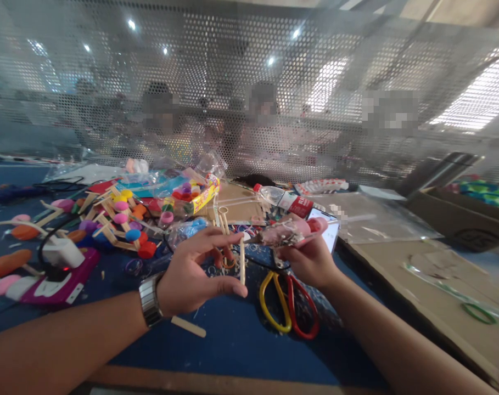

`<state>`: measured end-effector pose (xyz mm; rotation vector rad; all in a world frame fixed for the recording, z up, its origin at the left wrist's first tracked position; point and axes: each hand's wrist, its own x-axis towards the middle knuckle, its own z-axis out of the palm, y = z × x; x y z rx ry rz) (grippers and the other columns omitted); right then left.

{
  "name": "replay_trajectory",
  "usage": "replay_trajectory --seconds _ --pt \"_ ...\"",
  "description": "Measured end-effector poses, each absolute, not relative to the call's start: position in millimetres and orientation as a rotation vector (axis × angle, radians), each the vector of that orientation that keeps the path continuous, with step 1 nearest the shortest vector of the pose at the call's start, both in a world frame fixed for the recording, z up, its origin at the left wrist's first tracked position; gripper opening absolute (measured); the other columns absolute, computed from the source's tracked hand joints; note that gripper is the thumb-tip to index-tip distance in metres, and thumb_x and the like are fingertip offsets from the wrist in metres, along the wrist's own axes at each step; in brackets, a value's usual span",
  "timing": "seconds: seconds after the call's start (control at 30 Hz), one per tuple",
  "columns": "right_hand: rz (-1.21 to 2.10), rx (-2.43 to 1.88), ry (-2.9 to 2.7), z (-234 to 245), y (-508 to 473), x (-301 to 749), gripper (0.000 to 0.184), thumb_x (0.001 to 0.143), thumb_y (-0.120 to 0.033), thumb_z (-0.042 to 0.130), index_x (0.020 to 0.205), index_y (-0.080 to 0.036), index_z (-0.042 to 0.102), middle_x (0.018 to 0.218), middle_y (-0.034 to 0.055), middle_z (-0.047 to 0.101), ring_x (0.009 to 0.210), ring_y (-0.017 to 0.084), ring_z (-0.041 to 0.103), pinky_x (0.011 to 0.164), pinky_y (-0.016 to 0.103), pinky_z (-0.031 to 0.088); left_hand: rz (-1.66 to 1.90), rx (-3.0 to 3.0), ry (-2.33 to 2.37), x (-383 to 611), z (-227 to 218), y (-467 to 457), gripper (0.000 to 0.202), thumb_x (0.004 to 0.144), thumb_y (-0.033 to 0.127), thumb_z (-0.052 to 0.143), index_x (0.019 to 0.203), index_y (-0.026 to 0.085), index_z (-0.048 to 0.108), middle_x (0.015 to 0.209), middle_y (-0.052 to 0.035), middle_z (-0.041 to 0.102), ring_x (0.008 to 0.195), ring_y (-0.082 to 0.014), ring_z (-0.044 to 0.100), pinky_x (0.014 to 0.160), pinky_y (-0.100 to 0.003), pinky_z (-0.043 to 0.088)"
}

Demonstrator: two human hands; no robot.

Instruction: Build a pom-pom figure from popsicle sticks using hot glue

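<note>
My left hand [200,269], with a metal watch [149,299] on the wrist, pinches a wooden craft stick [242,262] upright between thumb and fingers. My right hand [309,260] is closed around a pink glue gun [292,230], its tip pointing left at the top of the stick. Both hands hover above a blue table [233,340]. Scissors with yellow and red handles [288,304] lie on the table just under my right hand.
Stick frames with coloured bottle caps [117,219] lie at the left, beside a pink device with a white plug [62,269]. A plastic bottle [284,200], cardboard sheets [438,285] and a perforated metal screen [249,93] are behind. People sit beyond the screen.
</note>
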<state>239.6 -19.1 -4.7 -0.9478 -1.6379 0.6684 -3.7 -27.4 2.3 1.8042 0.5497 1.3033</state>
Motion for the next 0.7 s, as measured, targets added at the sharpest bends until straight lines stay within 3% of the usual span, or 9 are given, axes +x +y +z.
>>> replay_trajectory --seconds 0.7 --pt "0.597 -0.843 -1.737 1.4 -21.2 239.1 0.016 0.074 -0.018 0.065 0.072 -0.025 0.051 0.071 -0.0002 0.052 0.061 0.018 0.050 0.055 0.032 0.043 1.295 1.765 0.525 -3.5 1.8 -26.9 0.063 0.059 0.041 0.095 0.118 0.030 0.076 0.095 -0.0039 0.065 0.070 -0.0110 0.059 0.066 -0.025 0.057"
